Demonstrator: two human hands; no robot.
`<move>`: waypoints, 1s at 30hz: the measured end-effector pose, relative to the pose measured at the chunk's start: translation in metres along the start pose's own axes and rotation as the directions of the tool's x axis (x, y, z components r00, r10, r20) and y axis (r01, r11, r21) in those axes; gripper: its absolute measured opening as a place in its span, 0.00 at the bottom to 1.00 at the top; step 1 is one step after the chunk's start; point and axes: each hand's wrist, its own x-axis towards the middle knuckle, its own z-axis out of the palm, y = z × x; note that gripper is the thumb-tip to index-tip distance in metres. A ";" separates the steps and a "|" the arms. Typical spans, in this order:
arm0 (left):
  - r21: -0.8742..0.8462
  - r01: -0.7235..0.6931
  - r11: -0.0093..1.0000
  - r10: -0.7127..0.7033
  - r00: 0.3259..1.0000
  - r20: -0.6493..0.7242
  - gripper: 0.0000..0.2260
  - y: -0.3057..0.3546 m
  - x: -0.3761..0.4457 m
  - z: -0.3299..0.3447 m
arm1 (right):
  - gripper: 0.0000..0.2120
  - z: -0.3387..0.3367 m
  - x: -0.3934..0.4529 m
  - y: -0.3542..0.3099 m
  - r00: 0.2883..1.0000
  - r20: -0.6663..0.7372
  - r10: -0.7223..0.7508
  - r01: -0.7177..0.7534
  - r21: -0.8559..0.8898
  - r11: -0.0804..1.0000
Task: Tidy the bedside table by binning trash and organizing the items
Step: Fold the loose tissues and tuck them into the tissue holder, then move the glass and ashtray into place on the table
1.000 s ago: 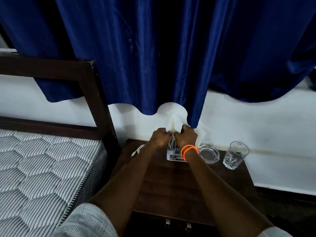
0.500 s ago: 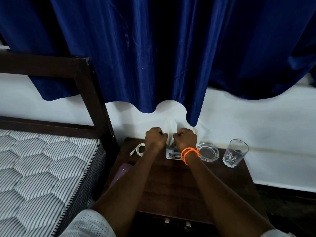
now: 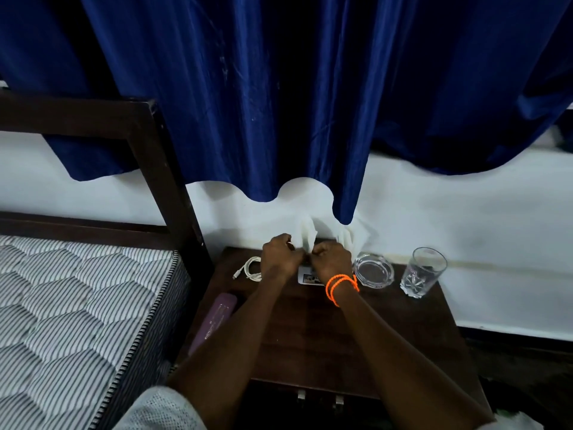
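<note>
**Both hands closed on white tissue at the back of the tabletop**

The left hand (image 3: pixel 280 257) and the right hand (image 3: pixel 331 261) sit close together, knuckles up, near the back edge of the dark wooden tabletop (image 3: pixel 387 330). Each grip is clamped on white tissue (image 3: pixel 305 235), which stands up between and above the fists against the white wall. A second tuft of tissue (image 3: pixel 356 235) shows just behind the right hand. Beneath the hands lies a small white box (image 3: pixel 308 278) with a printed side, mostly hidden; whether the tissue comes from it cannot be told.

An orange band (image 3: pixel 341 287) circles the right wrist. To the left of the hands, a coiled white cable (image 3: pixel 249 268) lies on the tabletop; nearer the front left edge lies a long purple item (image 3: pixel 214 321), partly under the left forearm. To the right, a clear glass ashtray (image 3: pixel 373 271) sits just beside the right hand, and a drinking glass (image 3: pixel 423 271) stands upright beyond it. A blue curtain (image 3: pixel 279 103) hangs above, and a striped mattress (image 3: pixel 77 305) lies to the left.
</note>
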 end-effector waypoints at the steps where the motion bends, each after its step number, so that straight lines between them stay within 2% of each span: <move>1: -0.017 -0.006 1.000 0.006 1.000 -0.010 0.08 -0.001 -0.001 0.001 | 0.04 -0.002 -0.003 0.001 1.000 0.006 -0.010 0.010 0.005 1.000; 3: -0.036 -0.014 0.999 0.013 1.000 -0.021 0.21 -0.001 -0.006 0.001 | 0.04 -0.009 -0.010 0.001 1.000 0.007 -0.030 0.030 0.014 0.999; 5: -0.055 -0.051 0.997 0.048 0.997 -0.063 0.24 0.003 -0.014 0.001 | 0.04 -0.016 -0.016 0.003 0.999 -0.010 -0.042 0.042 0.037 0.998; 9: -0.045 -0.144 0.989 0.130 0.965 -0.227 0.19 0.022 -0.040 0.000 | 0.03 -0.040 -0.032 0.011 0.998 -0.062 0.005 0.002 0.104 0.995; 13: -0.027 -0.224 0.974 0.211 0.947 -0.243 0.14 0.044 -0.071 0.006 | 0.04 -0.073 -0.049 0.022 0.993 -0.109 0.045 -0.036 0.081 0.996; 17: -0.112 -0.240 0.964 0.217 0.958 -0.185 0.11 0.061 -0.096 0.024 | 0.03 -0.103 -0.060 0.041 0.984 -0.170 0.050 -0.041 0.053 0.998; 21: -0.200 -0.246 0.949 0.234 0.969 -0.081 0.06 0.073 -0.107 0.056 | 0.02 -0.129 -0.067 0.069 0.964 -0.225 0.143 -0.131 0.070 0.989; 26: -0.241 -0.271 0.932 0.295 0.953 0.065 0.06 0.092 -0.115 0.105 | 0.06 -0.159 -0.070 0.110 0.925 -0.316 0.209 -0.214 0.019 0.977; 30: -0.242 -0.269 0.932 0.312 0.936 0.162 0.09 0.100 -0.112 0.151 | 0.09 -0.173 -0.064 0.139 0.885 -0.377 0.272 -0.257 0.090 0.962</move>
